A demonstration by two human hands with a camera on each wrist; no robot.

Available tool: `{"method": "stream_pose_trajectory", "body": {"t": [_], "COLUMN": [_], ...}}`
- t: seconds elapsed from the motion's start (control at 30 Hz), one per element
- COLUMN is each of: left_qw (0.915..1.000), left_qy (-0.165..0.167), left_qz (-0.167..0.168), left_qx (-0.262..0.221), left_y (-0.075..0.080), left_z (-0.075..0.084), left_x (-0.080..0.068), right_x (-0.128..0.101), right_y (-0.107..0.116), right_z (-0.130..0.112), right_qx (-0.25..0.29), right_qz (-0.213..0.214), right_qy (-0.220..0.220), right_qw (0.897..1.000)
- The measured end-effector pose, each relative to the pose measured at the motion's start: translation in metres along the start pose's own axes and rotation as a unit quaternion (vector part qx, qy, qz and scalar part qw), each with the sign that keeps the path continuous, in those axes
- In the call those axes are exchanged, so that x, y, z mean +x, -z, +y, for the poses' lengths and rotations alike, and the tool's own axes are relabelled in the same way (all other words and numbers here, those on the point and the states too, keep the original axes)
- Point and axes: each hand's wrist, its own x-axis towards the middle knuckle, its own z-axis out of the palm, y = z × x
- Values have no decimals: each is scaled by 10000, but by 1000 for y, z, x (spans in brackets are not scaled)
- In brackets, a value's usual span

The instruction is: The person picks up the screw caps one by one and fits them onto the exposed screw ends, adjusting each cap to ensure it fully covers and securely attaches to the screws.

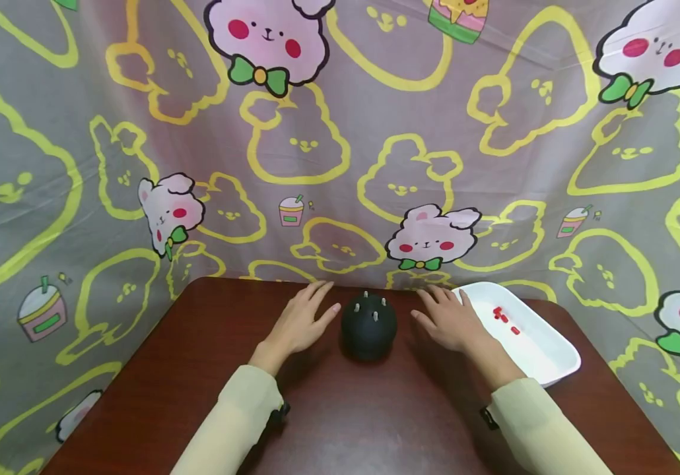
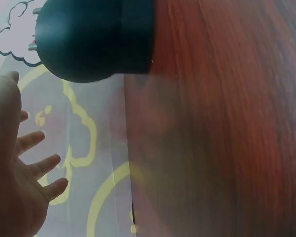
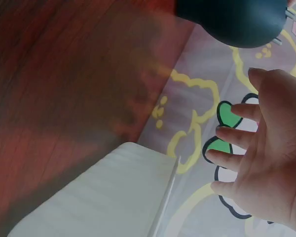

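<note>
A black dome-topped object [image 1: 368, 333] stands on the brown table, with several small metal pegs [image 1: 375, 316] sticking up from its top. To its left my left hand [image 1: 298, 321] hovers with fingers spread, holding nothing. My right hand [image 1: 448, 320] is on the other side, its fingers likewise extended and apart from the dome. Seen from the left wrist, the dome's side [image 2: 89, 39] runs down to a straight base, and the left palm [image 2: 15, 173] faces it. In the right wrist view the right hand [image 3: 271, 153] is bare below the dome [image 3: 241, 19].
A white tray [image 1: 562, 343] sits at the table's right, close beside the right hand and forearm. Several small red pieces [image 1: 515, 330] lie in it. A patterned curtain [image 1: 340, 198] hangs behind the table [image 1: 364, 422] and along its sides.
</note>
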Motion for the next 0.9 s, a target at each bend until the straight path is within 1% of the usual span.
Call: {"method": "stream_pose_trajectory", "body": {"t": [0.13,0.27,0.47,0.57,0.7,0.9], "left_qw": [9991,9981,9959,9940,9917,9885], "left_qy": [-105,-155,7,5,-58,111], "left_qz": [-62,-200,-517,-602,-783,-1111], "left_qx": [-408,-569,-738,-915,-1017,-1022], "left_y": [-3,-6,-12,-18,-26,-36], "left_z": [5,10,18,22,26,32], "left_x": [0,0,2,3,6,9], "right_x": [-5,-10,-18,-22,-25,-26], "right_y": [4,8,19,26,31,37], "right_z": [5,8,10,11,17,27], "right_qx": [-81,-155,-203,-239,-252,-183], "right_qz": [41,172,265,281,180,-92], "right_qy": [103,265,542,695,694,509], "right_qw": [9999,9994,9980,9969,9971,9985]}}
